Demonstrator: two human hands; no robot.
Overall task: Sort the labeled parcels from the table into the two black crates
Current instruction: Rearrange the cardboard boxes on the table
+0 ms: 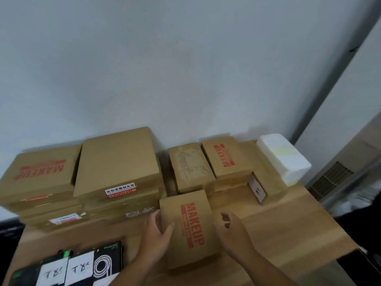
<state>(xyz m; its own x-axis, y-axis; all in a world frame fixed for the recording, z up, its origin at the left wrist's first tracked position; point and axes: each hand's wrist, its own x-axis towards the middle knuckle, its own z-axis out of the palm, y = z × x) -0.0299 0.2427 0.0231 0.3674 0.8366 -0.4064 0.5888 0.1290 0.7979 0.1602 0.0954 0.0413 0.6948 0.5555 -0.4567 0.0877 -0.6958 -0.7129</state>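
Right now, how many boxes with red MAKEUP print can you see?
3. The left MAKEUP box sits far left; the back MAKEUP box sits back right; the front MAKEUP box lies centre, gripped by the left hand. More may be hidden lower down.

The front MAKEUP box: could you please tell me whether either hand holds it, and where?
The left hand grips the front MAKEUP box at its left edge, thumb on top. The right hand curls beside its right edge; contact cannot be told.

Both forearms extended; left hand (158, 234) grips parcel (191, 230) edge; right hand (233, 230) loosely curled.
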